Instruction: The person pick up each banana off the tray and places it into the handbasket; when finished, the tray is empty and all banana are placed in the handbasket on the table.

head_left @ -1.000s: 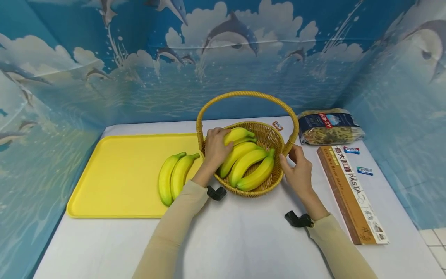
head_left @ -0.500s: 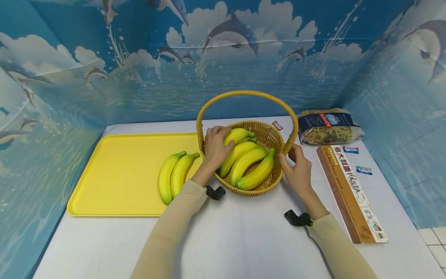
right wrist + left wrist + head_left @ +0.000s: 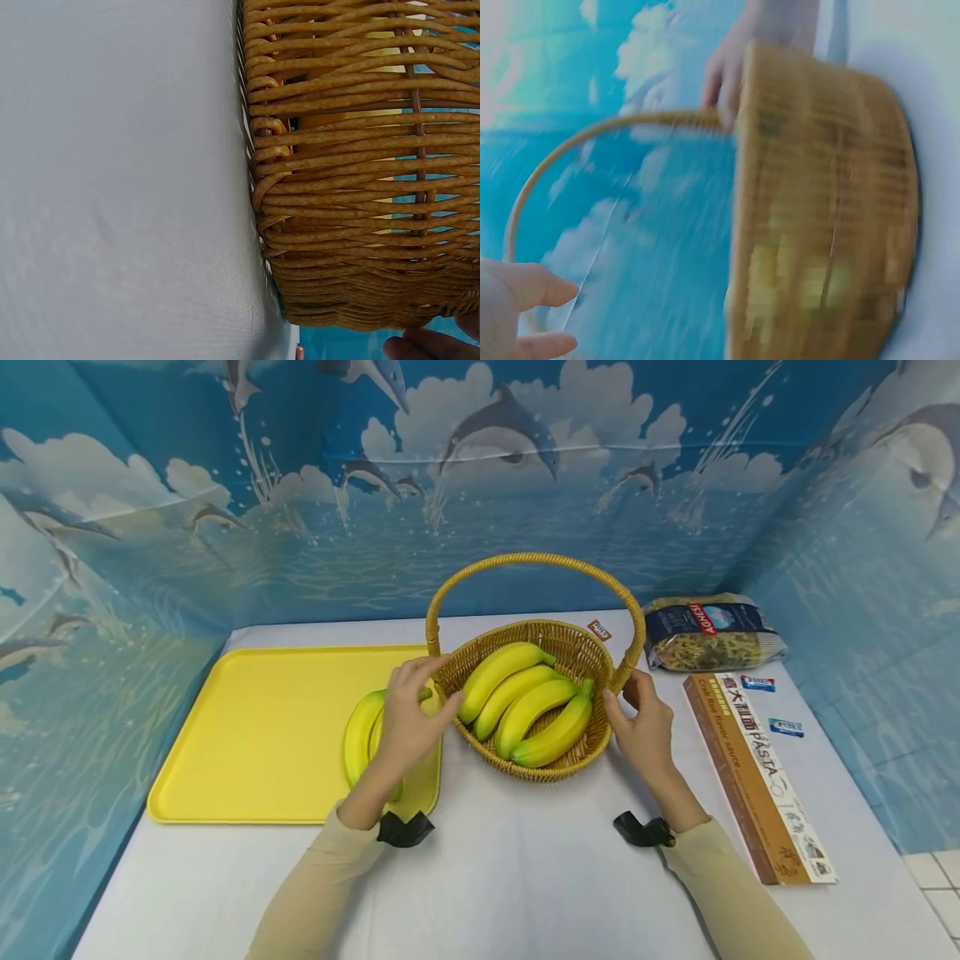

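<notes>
- The round woven wicker basket with a hoop handle [image 3: 536, 710] stands on the white table [image 3: 517, 868], holding four yellow-green bananas [image 3: 525, 706].
- The left hand [image 3: 408, 722] hovers at the basket's left rim with relaxed fingers, gripping nothing — beneath it lie two more bananas [image 3: 360, 735] on the flat yellow plastic tray [image 3: 255, 735].
- The right hand [image 3: 645, 727] touches the basket's right side where the handle joins, fingers loosely bent against the wicker rather than clasping it.
- Right of the basket lie a long brown pasta box [image 3: 757, 777] and a pasta bag [image 3: 708, 631]; blue dolphin-print walls [image 3: 300, 510] surround the table.
- A second ago the left hand rested on the bananas inside the basket — it has since drawn back out to the rim.
</notes>
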The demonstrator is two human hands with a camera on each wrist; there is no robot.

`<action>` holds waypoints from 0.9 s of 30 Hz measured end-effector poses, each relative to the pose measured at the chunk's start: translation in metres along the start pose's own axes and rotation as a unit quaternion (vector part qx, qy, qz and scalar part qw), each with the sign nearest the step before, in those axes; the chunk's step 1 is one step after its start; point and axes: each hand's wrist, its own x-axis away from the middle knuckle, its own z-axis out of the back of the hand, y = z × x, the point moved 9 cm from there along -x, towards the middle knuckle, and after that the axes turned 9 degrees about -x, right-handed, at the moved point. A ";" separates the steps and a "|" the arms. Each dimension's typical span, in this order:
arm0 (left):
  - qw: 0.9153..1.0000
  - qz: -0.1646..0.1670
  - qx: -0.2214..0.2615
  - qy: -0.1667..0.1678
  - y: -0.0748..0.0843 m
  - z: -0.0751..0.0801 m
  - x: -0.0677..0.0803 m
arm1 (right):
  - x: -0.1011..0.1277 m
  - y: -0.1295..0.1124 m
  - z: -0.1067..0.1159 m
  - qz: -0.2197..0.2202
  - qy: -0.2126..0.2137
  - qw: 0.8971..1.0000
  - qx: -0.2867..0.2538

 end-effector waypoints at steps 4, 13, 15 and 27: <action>0.996 0.065 -0.006 0.056 -0.044 0.047 0.013 | -0.001 0.000 0.001 0.003 0.003 1.000 -0.002; 0.975 0.195 -0.040 0.095 -0.129 0.101 0.050 | 0.001 0.000 0.001 0.009 0.000 1.000 -0.007; 0.974 0.207 -0.034 0.087 -0.137 0.100 0.054 | 0.001 -0.001 0.002 0.007 0.003 1.000 -0.007; 0.963 0.268 0.023 -0.018 -0.165 0.056 0.063 | 0.002 0.001 0.000 0.004 0.000 1.000 0.003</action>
